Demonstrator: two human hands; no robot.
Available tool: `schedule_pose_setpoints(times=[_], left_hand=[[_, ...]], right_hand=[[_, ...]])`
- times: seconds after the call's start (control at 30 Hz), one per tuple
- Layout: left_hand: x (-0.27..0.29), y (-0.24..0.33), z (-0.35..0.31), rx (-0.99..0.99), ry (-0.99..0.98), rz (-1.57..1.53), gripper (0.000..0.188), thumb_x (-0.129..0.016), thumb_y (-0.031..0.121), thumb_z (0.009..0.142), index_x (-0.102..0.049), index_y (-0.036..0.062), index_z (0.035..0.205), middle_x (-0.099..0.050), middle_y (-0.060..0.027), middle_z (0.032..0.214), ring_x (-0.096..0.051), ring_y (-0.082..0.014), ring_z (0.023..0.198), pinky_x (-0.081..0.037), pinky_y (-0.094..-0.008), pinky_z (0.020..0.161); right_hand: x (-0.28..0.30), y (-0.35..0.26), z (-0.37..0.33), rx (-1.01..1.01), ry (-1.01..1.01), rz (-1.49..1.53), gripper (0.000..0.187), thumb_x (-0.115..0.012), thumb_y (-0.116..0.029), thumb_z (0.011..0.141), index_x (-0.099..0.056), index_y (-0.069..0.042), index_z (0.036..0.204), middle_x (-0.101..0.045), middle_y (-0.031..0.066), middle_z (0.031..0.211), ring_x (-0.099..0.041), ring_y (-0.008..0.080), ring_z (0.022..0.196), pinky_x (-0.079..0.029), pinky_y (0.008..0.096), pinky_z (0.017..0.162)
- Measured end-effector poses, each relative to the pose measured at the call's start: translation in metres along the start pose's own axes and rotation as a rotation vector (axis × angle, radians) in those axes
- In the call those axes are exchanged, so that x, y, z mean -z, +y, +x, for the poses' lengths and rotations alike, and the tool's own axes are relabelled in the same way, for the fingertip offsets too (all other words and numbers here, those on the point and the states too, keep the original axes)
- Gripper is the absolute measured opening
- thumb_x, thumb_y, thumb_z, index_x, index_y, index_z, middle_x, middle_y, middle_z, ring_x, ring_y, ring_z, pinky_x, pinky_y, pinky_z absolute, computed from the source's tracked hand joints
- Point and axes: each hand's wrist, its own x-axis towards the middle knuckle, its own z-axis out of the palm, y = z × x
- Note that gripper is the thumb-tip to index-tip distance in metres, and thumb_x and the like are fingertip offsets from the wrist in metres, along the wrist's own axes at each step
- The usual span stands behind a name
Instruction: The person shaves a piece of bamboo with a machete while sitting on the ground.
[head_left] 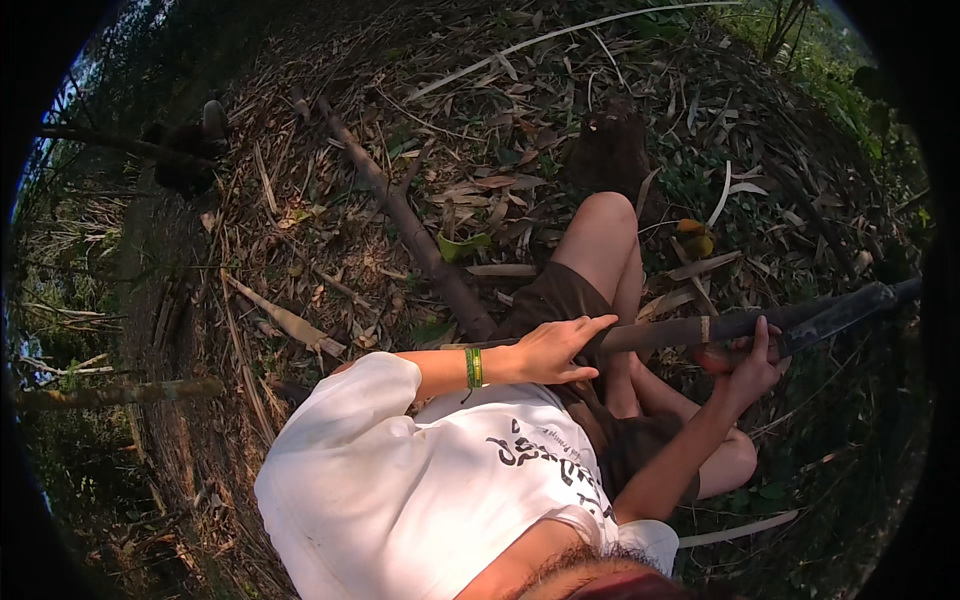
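A long dark pole (655,334) with a pale ring-like mark lies across my lap, running from under my left forearm out to the right. My left hand (553,350), with a green and yellow band at its wrist, rests over the pole, its fingers stretched out and the thumb apart. Farther right, my right hand (752,375) is closed around the reddish-brown handle of a machete, just below the pole. The machete's dark blade (835,322) reaches right alongside the pole. Part of the handle is hidden by my fingers.
Dry leaves and split strips cover the ground. A thick branch (415,235) slants away beyond my legs, and a dark stump (610,150) stands ahead of my knee. A pale split piece (285,315) lies at the left. Green plants grow at the far right.
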Motion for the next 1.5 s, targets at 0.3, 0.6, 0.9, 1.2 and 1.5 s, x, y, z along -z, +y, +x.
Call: schedule_pose_setpoints(times=[0.3,0.6,0.9,1.2,1.5], left_hand=[[-0.020,0.008,0.016,0.208,-0.192,-0.557,0.048,-0.059,-0.002,0.091,-0.049,0.0022,0.138,-0.063,-0.0020,0.094,-0.057,-0.0100,0.079,-0.047,-0.0246,0.070],[-0.036,0.020,0.031,0.415,-0.333,-0.635,0.038,-0.059,0.014,0.099,-0.051,-0.0034,0.132,-0.062,-0.0090,0.102,-0.053,-0.0118,0.086,-0.048,-0.0275,0.076],[-0.033,0.037,0.036,0.267,-0.267,-0.566,0.042,-0.059,0.019,0.098,-0.050,-0.0064,0.131,-0.067,-0.0182,0.088,-0.062,-0.0214,0.075,-0.050,-0.0335,0.074],[-0.017,0.056,0.026,0.141,-0.205,-0.484,0.040,-0.053,0.011,0.099,-0.047,-0.0022,0.136,-0.062,-0.0191,0.073,-0.062,-0.0243,0.061,-0.050,-0.0368,0.063],[-0.012,0.064,0.028,0.121,-0.169,-0.441,0.041,-0.054,0.012,0.101,-0.047,-0.0012,0.139,-0.050,-0.0067,0.066,-0.043,-0.0105,0.061,-0.040,-0.0296,0.056]], right_hand=[[0.059,-0.023,0.008,0.125,-0.139,-0.345,0.031,-0.077,-0.021,0.090,-0.065,-0.001,0.109,-0.064,0.0006,0.070,-0.062,0.0080,0.060,-0.046,0.0248,0.053],[0.111,0.002,-0.037,0.347,-0.198,-1.138,0.032,-0.080,-0.030,0.082,-0.066,-0.001,0.088,-0.062,0.0078,0.058,-0.063,0.0236,0.053,-0.045,0.0369,0.051],[0.091,0.040,-0.076,0.481,-0.577,-1.172,0.029,-0.077,-0.028,0.079,-0.060,-0.005,0.079,-0.062,0.0145,0.064,-0.064,0.0345,0.059,-0.048,0.0460,0.053],[0.093,0.016,-0.003,0.422,-0.312,-1.271,0.023,-0.078,-0.020,0.070,-0.063,-0.005,0.078,-0.063,0.0146,0.066,-0.064,0.0349,0.062,-0.048,0.0432,0.055],[0.073,0.007,-0.029,0.666,-0.569,-1.256,0.020,-0.075,-0.017,0.063,-0.064,-0.007,0.078,-0.064,0.0125,0.065,-0.065,0.0332,0.061,-0.049,0.0427,0.055]])
